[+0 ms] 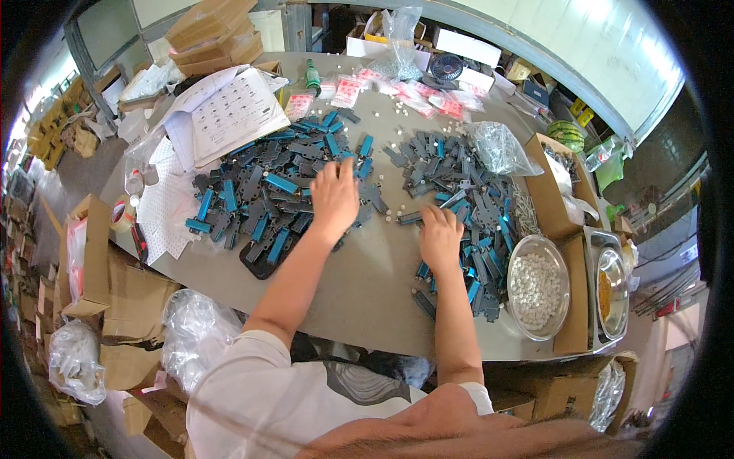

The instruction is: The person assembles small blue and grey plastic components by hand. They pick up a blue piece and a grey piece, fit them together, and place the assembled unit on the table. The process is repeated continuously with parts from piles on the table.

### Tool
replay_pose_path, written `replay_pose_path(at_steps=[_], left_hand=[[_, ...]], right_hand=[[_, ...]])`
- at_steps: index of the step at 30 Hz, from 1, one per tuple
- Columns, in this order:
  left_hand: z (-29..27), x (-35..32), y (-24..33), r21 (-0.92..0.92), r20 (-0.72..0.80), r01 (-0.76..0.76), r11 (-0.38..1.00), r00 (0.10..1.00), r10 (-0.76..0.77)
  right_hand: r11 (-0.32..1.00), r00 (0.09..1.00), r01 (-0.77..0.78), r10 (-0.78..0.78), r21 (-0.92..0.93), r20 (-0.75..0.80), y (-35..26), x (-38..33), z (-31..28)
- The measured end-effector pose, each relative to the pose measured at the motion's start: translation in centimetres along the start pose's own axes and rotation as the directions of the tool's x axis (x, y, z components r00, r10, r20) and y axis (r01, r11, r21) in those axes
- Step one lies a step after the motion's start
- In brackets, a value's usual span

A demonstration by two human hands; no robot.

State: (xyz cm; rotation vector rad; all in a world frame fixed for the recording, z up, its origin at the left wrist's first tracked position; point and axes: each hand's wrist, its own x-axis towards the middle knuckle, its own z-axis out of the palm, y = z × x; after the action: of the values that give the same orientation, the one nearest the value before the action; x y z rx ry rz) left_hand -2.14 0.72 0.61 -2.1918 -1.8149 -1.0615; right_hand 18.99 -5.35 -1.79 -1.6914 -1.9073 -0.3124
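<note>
My left hand (336,197) reaches over the right edge of a large pile of dark grey and blue elongated parts (252,191). Its fingers are stretched out and somewhat apart over the parts, with the tips partly hidden. My right hand (441,236) is at the left side of a second pile of similar parts (482,206), fingers bent and drawn together. A dark elongated part (410,218) sticks out to the left of these fingers and seems gripped by them. Small white pieces (392,213) lie scattered between the two piles.
A steel bowl of white pieces (566,306) stands at the right, beside cardboard boxes (552,200) and a metal tray (621,325). Papers (233,115), a green bottle (313,76), small printed bags (348,92), clear plastic bags (501,145) and a small fan (446,67) lie further back.
</note>
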Motion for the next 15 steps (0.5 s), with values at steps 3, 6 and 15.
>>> replay_pose_path(at_steps=[3,6,15], left_hand=[[1.0,0.2,-1.6,0.197,0.170,0.017,0.980,0.984,-0.051],[1.2,0.9,-0.4,0.240,0.164,-0.075,0.968,0.986,0.036],[14.6,8.4,3.0,0.086,0.483,-0.396,0.914,0.819,0.310]], right_hand=[[0.988,0.993,0.110,-0.106,-0.107,0.044,0.6,0.2,2.4],[0.988,0.974,0.127,-0.106,-0.093,0.200,1.1,0.4,2.5],[0.989,0.999,-0.029,0.026,0.148,0.021,1.1,0.3,-1.5]])
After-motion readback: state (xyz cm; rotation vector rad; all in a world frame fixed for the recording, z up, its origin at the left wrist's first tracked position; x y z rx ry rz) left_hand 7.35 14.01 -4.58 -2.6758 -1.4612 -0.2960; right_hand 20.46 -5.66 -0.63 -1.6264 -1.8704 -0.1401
